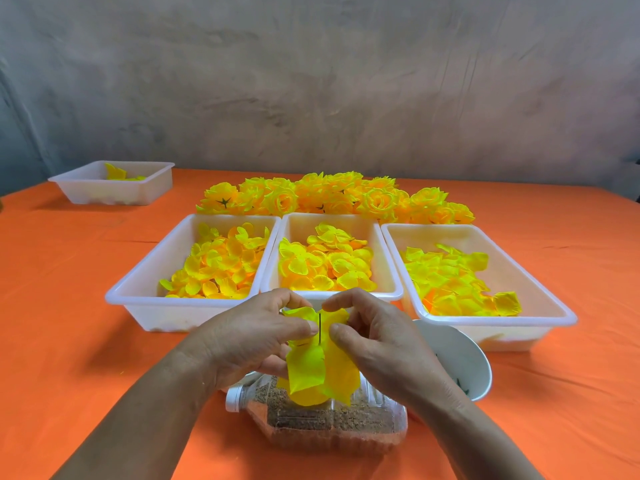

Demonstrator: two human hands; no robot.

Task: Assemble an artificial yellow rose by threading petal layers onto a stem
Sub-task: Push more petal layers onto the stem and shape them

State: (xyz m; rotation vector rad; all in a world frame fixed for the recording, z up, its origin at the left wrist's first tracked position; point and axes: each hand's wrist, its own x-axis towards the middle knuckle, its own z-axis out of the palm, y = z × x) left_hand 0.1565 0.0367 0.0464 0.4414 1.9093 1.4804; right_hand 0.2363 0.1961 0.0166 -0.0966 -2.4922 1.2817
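Yellow fabric petal layers (311,372) on a thin dark stem (319,325)
Fingers of the left hand (252,337) and right hand (379,341) pinch them (stem upright between) over a clear plastic bottle (332,426)

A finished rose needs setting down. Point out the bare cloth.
Bare: cloth between the small far tray and the left petal tray; also right of the right tray. Crowded: the centre, roses behind the trays, bottle and bowl by the left hand and right hand.

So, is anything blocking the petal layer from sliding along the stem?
Nothing visible. The left hand and right hand pinch the petal layer, and the dark stem stands bare between their thumbs. The stem below the petals is hidden.
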